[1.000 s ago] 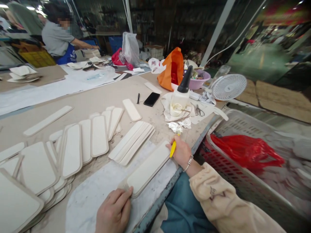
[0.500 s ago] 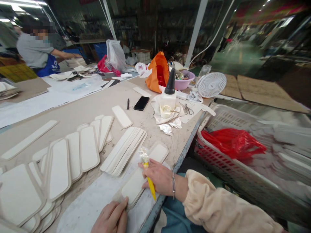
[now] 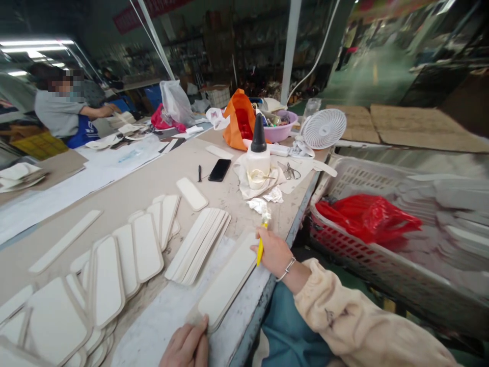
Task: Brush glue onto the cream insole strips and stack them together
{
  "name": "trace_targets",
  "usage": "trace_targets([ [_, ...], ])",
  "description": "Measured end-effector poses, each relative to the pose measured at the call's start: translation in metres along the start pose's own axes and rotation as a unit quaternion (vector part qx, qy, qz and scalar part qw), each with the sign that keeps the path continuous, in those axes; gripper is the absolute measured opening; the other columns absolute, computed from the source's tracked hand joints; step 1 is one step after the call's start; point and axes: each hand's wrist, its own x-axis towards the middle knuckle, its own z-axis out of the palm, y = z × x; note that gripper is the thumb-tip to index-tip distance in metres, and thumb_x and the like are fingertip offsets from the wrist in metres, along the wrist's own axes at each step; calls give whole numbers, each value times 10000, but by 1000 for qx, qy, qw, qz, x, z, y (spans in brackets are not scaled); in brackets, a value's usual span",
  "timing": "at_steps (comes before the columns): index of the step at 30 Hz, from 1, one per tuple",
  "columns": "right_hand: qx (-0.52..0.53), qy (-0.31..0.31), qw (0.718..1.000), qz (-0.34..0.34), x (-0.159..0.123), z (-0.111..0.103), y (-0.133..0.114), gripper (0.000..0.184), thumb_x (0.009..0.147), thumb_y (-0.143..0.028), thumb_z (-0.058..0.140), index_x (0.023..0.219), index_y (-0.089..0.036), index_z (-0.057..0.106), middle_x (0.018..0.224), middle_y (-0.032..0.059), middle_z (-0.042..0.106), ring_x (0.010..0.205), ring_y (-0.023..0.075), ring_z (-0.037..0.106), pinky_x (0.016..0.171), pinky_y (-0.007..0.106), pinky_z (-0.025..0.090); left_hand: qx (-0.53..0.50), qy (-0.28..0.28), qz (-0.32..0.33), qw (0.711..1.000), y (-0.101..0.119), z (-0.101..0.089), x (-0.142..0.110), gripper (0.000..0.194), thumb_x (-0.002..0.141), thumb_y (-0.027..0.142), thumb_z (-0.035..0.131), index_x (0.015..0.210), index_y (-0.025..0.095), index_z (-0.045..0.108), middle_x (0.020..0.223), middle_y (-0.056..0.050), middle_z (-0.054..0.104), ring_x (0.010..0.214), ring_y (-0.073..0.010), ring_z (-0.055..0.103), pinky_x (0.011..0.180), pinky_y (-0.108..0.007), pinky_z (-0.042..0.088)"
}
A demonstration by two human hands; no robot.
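Observation:
My right hand (image 3: 274,251) is closed around a yellow-handled brush (image 3: 261,240) with pale bristles pointing up, at the far end of a long cream board (image 3: 226,283). The board lies on a marble slab (image 3: 160,321) at the table's near edge. My left hand (image 3: 187,346) rests at the bottom, fingers together, pressing the board's near corner. A fanned stack of narrow cream strips (image 3: 198,243) lies just left of the board.
Many cream panels (image 3: 114,265) overlap on the left. A glue bottle (image 3: 257,153) on a cloth, scissors (image 3: 288,171), a phone (image 3: 219,169), a pen, an orange bag (image 3: 239,120) and a fan (image 3: 324,128) stand further off. A basket (image 3: 362,244) with red plastic sits right. Another person (image 3: 63,109) works far left.
My right hand moved the brush from the middle of the board back up to its far end. The left hand stayed on the near corner. My view rose slightly.

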Motion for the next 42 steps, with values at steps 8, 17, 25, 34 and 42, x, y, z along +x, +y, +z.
trace_targets([
  [8, 46, 74, 996, -7, 3, 2, 4, 292, 740, -198, 678, 944, -212, 469, 865, 46, 595, 829, 227, 587, 747, 355, 463, 9, 5, -29, 1000, 5, 0, -1, 237, 866, 186, 526, 1060, 211, 661, 790, -20, 665, 704, -135, 651, 657, -213, 539],
  [17, 412, 104, 902, -80, 0, -7, -5, 367, 745, -327, 700, 867, -241, 365, 911, 27, 613, 811, 171, 613, 773, 341, 501, -27, 105, -124, 986, 18, -16, 17, 306, 846, 208, 572, 1146, 196, 628, 1056, -99, 628, 988, -213, 609, 860, -344, 523],
  [25, 531, 30, 842, -92, 2, -7, -12, 443, 731, -407, 713, 834, -253, 311, 884, 0, 601, 708, 137, 574, 650, 280, 478, -291, -134, -261, 911, 22, -28, 112, 391, 794, 430, 624, 1082, 169, 662, 1030, -85, 680, 966, -242, 613, 857, -370, 480],
  [34, 422, 102, 900, -46, 1, -12, -13, 391, 704, -402, 719, 771, -230, 374, 631, -79, 418, 560, 111, 407, 536, 232, 347, -466, -172, -403, 769, 53, -19, 118, 296, 757, 462, 674, 772, 177, 594, 678, 25, 605, 612, -134, 540, 578, -230, 411],
  [42, 411, 95, 906, -23, 3, -13, -14, 305, 714, -302, 671, 770, -229, 380, 638, -76, 408, 575, 122, 407, 573, 246, 335, -502, -136, -442, 731, 72, -12, 117, 293, 731, 420, 716, 774, 155, 598, 690, 9, 606, 642, -132, 541, 607, -239, 415],
])
